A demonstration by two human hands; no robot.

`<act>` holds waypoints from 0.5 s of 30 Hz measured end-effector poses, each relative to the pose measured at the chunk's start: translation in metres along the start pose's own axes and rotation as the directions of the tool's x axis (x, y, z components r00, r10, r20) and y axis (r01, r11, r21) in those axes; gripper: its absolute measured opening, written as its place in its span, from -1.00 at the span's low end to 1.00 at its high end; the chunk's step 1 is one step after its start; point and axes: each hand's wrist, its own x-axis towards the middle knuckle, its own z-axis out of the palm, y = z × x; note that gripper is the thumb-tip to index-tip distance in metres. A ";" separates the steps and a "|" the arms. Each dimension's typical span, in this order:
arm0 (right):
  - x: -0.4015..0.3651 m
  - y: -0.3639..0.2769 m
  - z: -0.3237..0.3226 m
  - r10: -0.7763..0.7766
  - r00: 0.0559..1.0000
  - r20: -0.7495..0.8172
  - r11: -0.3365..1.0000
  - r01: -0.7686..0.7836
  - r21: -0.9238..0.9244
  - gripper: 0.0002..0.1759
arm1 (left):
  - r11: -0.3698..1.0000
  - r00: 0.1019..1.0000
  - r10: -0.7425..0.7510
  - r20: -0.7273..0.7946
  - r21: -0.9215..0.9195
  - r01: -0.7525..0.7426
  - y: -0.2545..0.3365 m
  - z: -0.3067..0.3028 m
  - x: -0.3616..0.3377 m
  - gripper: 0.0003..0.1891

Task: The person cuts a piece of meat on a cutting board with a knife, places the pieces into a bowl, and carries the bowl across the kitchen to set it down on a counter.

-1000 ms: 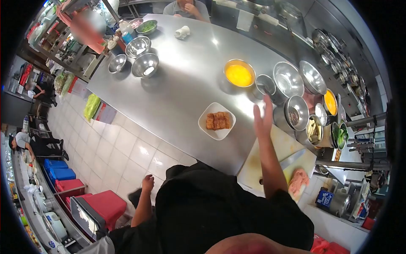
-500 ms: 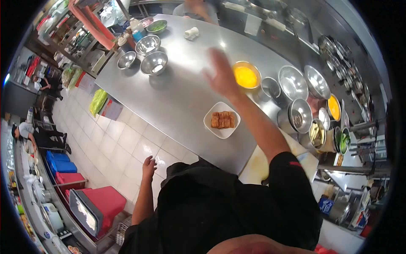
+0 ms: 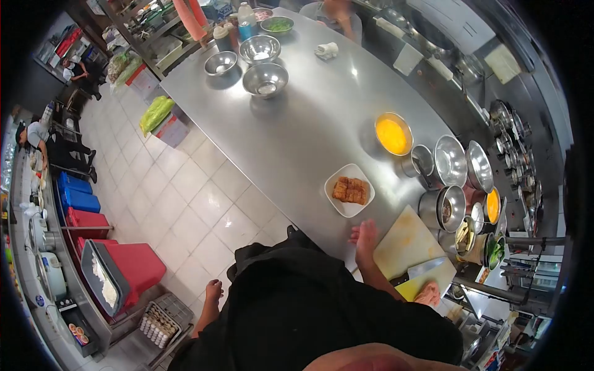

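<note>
My right hand [image 3: 363, 238] rests flat with its fingers spread on the steel counter [image 3: 297, 133], at its near edge. It holds nothing. Just beyond it lies a white square plate [image 3: 349, 190] of browned fried pieces, and to its right a pale cutting board [image 3: 405, 244] with a cleaver [image 3: 427, 269] and raw meat [image 3: 428, 293]. My left hand [image 3: 214, 289] hangs low by my side over the tiled floor, fingers loosely curled, holding nothing.
A bowl of yellow liquid [image 3: 393, 133] and several steel bowls and pots [image 3: 450, 162] crowd the counter's right side. More steel bowls [image 3: 265, 79] stand at its far end, where a person sits. Red and blue crates [image 3: 86, 219] line the floor on the left.
My right hand dropped from raised above the counter near the yellow bowl to resting on the near edge. The view shifted left and back.
</note>
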 end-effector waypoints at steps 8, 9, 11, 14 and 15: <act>0.018 -0.010 0.075 0.008 0.999 0.046 0.926 -0.024 0.376 -0.73 | 0.954 0.956 0.291 0.035 -0.082 -0.287 0.115 -0.012 0.030 -0.57; 0.023 -0.007 0.079 0.012 1.000 0.007 0.930 -0.014 0.368 -0.75 | 0.946 0.950 0.311 0.038 -0.103 -0.306 0.125 -0.020 0.038 -0.57; 0.038 -0.005 0.083 0.031 0.999 -0.032 0.928 -0.017 0.372 -0.73 | 0.935 0.943 0.331 0.037 -0.147 -0.323 0.142 -0.033 0.047 -0.57; 0.034 -0.007 0.089 0.039 0.992 -0.121 0.934 0.007 0.358 -0.69 | 0.936 0.950 0.312 0.019 -0.176 -0.304 0.137 -0.064 0.063 -0.58; 0.031 -0.009 0.095 0.032 0.988 -0.152 0.936 0.024 0.350 -0.68 | 0.940 0.955 0.297 0.008 -0.178 -0.291 0.131 -0.074 0.070 -0.57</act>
